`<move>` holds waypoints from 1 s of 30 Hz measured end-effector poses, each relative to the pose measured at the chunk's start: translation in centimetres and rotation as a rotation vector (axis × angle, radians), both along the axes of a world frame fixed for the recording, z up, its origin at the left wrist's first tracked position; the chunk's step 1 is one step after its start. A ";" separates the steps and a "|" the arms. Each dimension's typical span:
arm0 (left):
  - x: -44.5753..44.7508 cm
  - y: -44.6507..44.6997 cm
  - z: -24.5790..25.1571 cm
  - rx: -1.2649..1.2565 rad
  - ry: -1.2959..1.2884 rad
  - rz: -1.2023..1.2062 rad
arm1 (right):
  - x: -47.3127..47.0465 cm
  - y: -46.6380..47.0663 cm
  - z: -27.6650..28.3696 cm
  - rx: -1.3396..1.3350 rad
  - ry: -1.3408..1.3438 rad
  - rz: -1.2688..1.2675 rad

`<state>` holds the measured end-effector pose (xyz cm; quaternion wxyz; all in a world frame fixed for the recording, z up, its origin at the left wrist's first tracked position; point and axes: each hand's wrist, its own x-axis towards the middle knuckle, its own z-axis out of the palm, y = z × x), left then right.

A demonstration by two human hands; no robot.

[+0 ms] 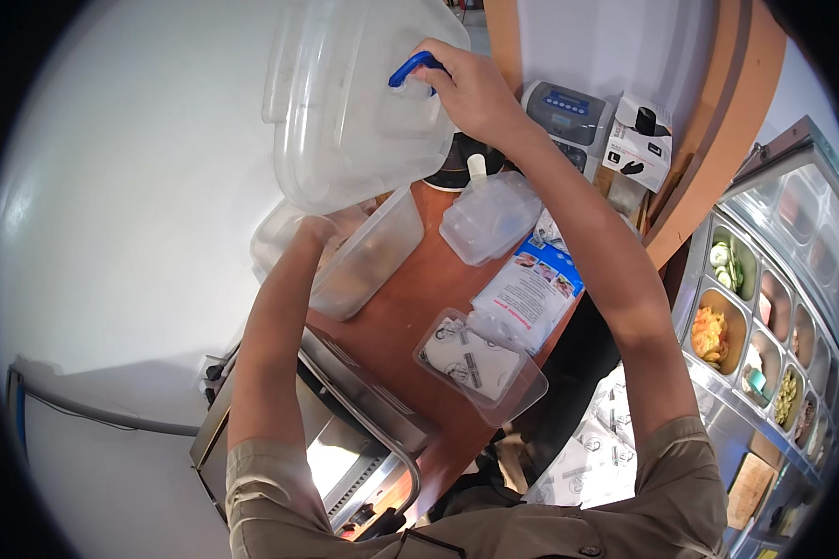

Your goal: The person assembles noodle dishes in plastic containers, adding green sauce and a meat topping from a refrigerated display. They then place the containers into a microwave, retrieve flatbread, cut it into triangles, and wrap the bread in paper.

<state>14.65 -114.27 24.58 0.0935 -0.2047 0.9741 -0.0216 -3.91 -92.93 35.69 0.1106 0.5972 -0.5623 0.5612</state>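
My right hand (472, 87) grips the blue latch (419, 66) of a large translucent plastic lid (363, 133), holding it tilted up. Below the lid stands a translucent plastic storage box (370, 258) with brownish contents that I cannot make out. My left hand (321, 227) reaches into this box. Its fingers are blurred behind the plastic, so whether they hold anything is hidden.
A contact grill (363, 419) stands close by my left forearm. On the wooden counter (370, 342) lie a tub with printed paper (472, 360), a disposable gloves pack (528, 293) and clear containers (493, 216). A glove box (636, 143) and metal topping pans (720, 328) are at right.
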 end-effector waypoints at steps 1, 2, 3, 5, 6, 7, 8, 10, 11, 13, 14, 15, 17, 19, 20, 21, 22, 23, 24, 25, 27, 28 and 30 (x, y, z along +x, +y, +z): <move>0.2 0.1 -0.3 0.064 0.125 -0.024 | -0.1 0.2 -0.2 -0.001 0.011 0.012; 0.6 -0.2 -0.6 0.134 0.309 -0.089 | -0.2 0.5 -0.4 0.040 -0.007 0.003; 1.1 -0.6 -1.0 0.192 0.489 -0.180 | -0.2 0.7 -0.6 0.081 -0.026 -0.006; 1.2 -1.9 -2.2 0.363 0.622 -0.186 | -0.2 0.8 -0.9 0.073 0.006 -0.036; 1.4 -3.0 -2.5 0.436 0.644 -0.146 | -0.1 0.8 -1.0 0.069 0.025 -0.048; 1.7 -4.2 -2.6 0.504 0.649 -0.087 | -0.2 0.7 -1.0 0.057 0.021 -0.046; 2.3 -5.5 -2.5 0.570 0.643 -0.008 | -0.3 0.7 -1.1 0.047 0.017 -0.042; 4.4 -7.9 -1.7 0.681 0.645 0.140 | -0.6 0.3 -1.2 0.021 0.036 -0.061; 5.4 -8.9 -1.1 0.702 0.639 0.197 | -0.7 0.0 -1.2 0.005 0.057 -0.085; 7.4 -10.3 0.6 0.691 0.618 0.276 | -0.5 -0.8 -1.3 0.000 0.047 -0.120; 8.4 -10.7 1.3 0.642 0.581 0.312 | -0.4 -1.1 -1.4 0.013 0.017 -0.135; 9.0 -11.1 2.3 0.460 0.486 0.351 | -0.3 -1.4 -1.4 0.026 -0.012 -0.152; 10.4 -11.1 3.5 0.430 0.436 0.372 | 0.1 -1.9 -1.6 0.050 -0.071 -0.108; 10.7 -10.9 4.3 0.133 0.340 0.320 | 0.3 -2.1 -1.9 0.041 -0.074 -0.089; 10.8 -10.5 4.3 0.197 0.352 0.280 | 0.4 -2.2 -2.0 0.048 -0.081 -0.096; 10.8 -10.1 4.3 0.269 0.351 0.258 | 0.4 -2.3 -2.2 0.040 -0.072 -0.095; 10.6 -9.7 4.1 0.309 0.345 0.244 | 0.4 -2.4 -2.3 0.032 -0.064 -0.092; 10.3 -9.2 3.6 0.415 0.400 0.190 | 0.3 -2.5 -2.4 0.052 -0.065 -0.103; 9.9 -8.8 3.0 0.485 0.455 0.147 | 0.2 -2.6 -2.4 0.068 -0.063 -0.106; 9.5 -8.6 2.4 0.539 0.514 0.094 | 0.1 -2.7 -2.4 0.083 -0.061 -0.107; 8.2 -8.8 1.0 0.854 0.551 0.367 | -0.3 -2.7 -2.7 0.115 -0.067 -0.108; 7.8 -9.3 0.4 0.865 0.502 0.397 | -0.5 -2.6 -2.9 0.126 -0.072 -0.111; 7.2 -10.6 -0.8 0.601 0.232 0.409 | -1.0 -2.3 -3.3 0.064 -0.082 -0.102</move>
